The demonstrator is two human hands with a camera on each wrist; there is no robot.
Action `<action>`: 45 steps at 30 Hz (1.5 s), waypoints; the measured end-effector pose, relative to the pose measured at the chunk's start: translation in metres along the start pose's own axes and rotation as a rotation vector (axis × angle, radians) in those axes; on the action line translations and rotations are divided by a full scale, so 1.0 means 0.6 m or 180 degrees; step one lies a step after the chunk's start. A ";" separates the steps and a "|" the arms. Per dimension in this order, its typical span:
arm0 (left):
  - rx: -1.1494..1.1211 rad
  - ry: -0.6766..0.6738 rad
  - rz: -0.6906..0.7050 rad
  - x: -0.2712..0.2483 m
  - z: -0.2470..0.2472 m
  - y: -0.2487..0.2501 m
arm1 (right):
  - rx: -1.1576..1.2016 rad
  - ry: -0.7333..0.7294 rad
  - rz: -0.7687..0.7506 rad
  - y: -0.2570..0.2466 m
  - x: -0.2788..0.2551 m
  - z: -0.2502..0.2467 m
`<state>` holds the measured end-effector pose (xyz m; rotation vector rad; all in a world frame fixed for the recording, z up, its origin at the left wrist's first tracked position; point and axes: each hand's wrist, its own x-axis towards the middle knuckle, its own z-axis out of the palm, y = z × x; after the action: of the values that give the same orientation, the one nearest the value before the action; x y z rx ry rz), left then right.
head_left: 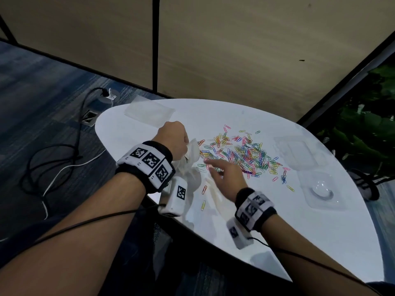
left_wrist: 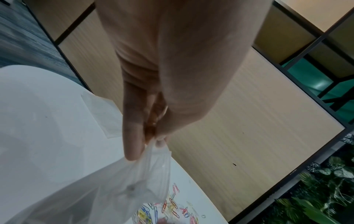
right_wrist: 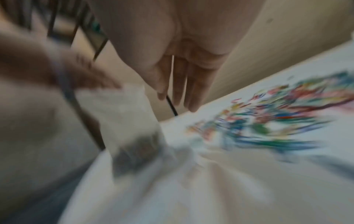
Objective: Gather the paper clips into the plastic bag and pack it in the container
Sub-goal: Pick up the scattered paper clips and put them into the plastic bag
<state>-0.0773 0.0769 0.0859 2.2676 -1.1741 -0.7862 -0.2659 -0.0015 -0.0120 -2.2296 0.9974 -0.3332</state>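
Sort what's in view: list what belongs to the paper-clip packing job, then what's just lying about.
Belongs to the job:
- paper clips, scattered on the table
- plastic bag, pinched by the left hand
- right hand, open beside the clips
- clear container

Just lying about:
- flat clear bag at the table's far edge
- cables on the floor
- plant

On the white table (head_left: 277, 242), the near right part lies bare. The coloured paper clips (head_left: 239, 152) spread across the middle. A clear plastic container (head_left: 299, 150) and its lid (head_left: 322, 191) block the right edge; a flat clear bag (head_left: 149, 113) covers the far left corner.
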 end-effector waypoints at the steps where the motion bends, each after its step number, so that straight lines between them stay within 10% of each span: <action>1: -0.0003 -0.0010 0.0002 0.000 0.000 0.001 | -0.0666 -0.0441 -0.0302 0.026 -0.021 0.010; 7: 0.0059 -0.0032 0.0006 0.002 0.005 0.001 | -0.2705 -0.1769 -0.2015 0.132 -0.122 0.051; 19: 0.0153 -0.0088 0.0042 0.010 0.009 -0.005 | -0.2754 -0.1168 -0.0212 0.164 0.021 0.010; 27: 0.0233 -0.0102 0.0070 0.009 0.012 0.004 | -0.2479 -0.0717 -0.0433 0.134 0.054 0.001; 37: 0.0276 -0.0123 0.0052 0.007 0.010 0.007 | 0.0920 0.0717 0.1872 0.121 0.074 -0.079; 45: 0.0214 -0.0063 0.0048 0.004 0.012 0.011 | 0.4162 0.0407 0.1532 -0.025 0.067 -0.094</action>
<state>-0.0845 0.0706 0.0841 2.3072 -1.2430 -0.7760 -0.2568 -0.0502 0.0385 -0.7822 0.9181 -0.6586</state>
